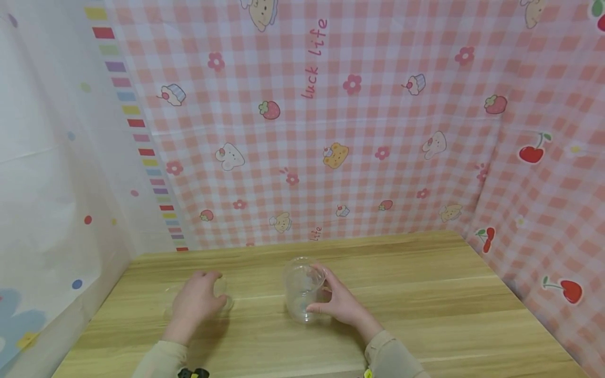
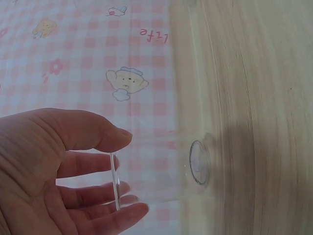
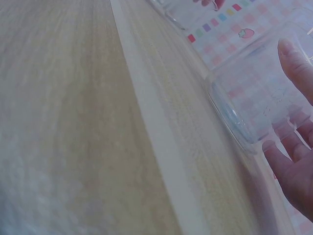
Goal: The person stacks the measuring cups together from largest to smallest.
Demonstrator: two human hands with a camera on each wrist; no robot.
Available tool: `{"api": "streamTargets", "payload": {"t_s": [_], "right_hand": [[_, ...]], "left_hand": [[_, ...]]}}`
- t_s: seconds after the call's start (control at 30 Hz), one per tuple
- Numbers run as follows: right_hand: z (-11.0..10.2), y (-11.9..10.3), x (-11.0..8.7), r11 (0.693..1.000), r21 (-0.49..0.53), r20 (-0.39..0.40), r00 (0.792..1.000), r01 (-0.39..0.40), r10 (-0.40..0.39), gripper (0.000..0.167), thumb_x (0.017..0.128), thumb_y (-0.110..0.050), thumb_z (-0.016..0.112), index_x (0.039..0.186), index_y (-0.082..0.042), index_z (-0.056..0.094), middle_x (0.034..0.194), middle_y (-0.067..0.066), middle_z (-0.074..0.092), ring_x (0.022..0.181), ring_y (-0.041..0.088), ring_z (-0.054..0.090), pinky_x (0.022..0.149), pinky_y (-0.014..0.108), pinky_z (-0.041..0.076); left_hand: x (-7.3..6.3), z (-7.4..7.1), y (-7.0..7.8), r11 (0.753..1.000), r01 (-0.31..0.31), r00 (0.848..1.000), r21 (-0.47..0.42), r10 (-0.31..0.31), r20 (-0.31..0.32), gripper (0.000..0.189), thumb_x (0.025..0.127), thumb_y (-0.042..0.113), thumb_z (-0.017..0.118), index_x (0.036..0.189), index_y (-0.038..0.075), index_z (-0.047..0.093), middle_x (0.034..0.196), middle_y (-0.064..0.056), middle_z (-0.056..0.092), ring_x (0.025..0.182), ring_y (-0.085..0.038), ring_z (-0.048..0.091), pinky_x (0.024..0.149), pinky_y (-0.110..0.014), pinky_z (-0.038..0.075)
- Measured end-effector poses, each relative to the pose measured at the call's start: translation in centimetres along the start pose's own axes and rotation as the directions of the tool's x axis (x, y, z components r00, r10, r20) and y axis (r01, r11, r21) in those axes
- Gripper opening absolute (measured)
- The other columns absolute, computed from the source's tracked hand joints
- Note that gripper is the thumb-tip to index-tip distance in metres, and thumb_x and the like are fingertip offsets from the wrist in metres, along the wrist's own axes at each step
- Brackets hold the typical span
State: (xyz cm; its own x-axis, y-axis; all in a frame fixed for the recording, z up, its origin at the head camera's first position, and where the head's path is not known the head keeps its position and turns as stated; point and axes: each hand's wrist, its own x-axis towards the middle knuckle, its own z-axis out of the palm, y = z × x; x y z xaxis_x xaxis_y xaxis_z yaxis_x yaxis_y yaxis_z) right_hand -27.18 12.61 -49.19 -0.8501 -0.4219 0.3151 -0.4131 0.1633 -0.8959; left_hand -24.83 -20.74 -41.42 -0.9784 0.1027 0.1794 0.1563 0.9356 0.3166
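My left hand [image 1: 196, 299] is at the left of the table, its thumb and fingers round the rim of a clear plastic cup [image 2: 199, 162]. In the left wrist view the cup's round base is down at the wood. A larger clear plastic cup [image 1: 298, 294] stands near the middle of the table. My right hand [image 1: 340, 300] holds this one from its right side, thumb [image 3: 293, 63] on the near wall and fingers round the far side. Through its walls the checked cloth shows in the right wrist view.
Another clear rim [image 1: 169, 299] shows just left of my left hand, mostly hidden by it. The wooden table [image 1: 425, 315] meets a pink checked cloth [image 1: 302, 131] at the back. More cloth hangs at the left and right sides.
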Motion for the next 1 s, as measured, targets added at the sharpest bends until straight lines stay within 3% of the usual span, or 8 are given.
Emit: {"api": "streamTargets", "payload": {"t_s": [0.2,0.57,1.0], "right_hand": [[0.0,-0.1,0.0,1.000,0.000,-0.003,1.000,-0.007,0.007,0.092,0.078,-0.003,0.083,0.152,-0.010,0.029,0.147,0.021,0.041,0.129,0.041,0.047,0.106,0.052,0.041],[-0.1,-0.3,-0.1,1.000,-0.016,-0.009,1.000,-0.027,0.027,0.092,0.078,-0.006,0.083,0.152,-0.011,0.030,0.148,0.021,0.040,0.129,0.041,0.047,0.106,0.052,0.041],[-0.1,-0.5,-0.1,0.999,-0.006,-0.006,0.999,-0.038,0.038,0.091,0.078,-0.007,0.084,0.152,-0.011,0.031,0.148,0.020,0.040,0.130,0.040,0.046,0.107,0.050,0.040]], "left_hand": [[-0.1,0.0,0.3,1.000,-0.023,1.000,-0.007,0.023,-0.008,0.050,0.078,0.016,0.077,0.123,-0.002,0.063,0.119,-0.031,0.058,0.103,-0.048,0.059,0.083,-0.061,0.051],[-0.3,0.5,0.8,0.994,-0.111,0.990,-0.015,0.110,-0.087,0.045,0.076,0.016,0.078,0.116,-0.001,0.066,0.112,-0.028,0.062,0.098,-0.045,0.062,0.084,-0.058,0.052],[-0.4,0.4,1.7,0.989,-0.146,0.987,-0.009,0.145,-0.075,0.046,0.076,0.016,0.080,0.117,0.001,0.067,0.114,-0.025,0.063,0.098,-0.042,0.063,0.083,-0.056,0.053]]}}
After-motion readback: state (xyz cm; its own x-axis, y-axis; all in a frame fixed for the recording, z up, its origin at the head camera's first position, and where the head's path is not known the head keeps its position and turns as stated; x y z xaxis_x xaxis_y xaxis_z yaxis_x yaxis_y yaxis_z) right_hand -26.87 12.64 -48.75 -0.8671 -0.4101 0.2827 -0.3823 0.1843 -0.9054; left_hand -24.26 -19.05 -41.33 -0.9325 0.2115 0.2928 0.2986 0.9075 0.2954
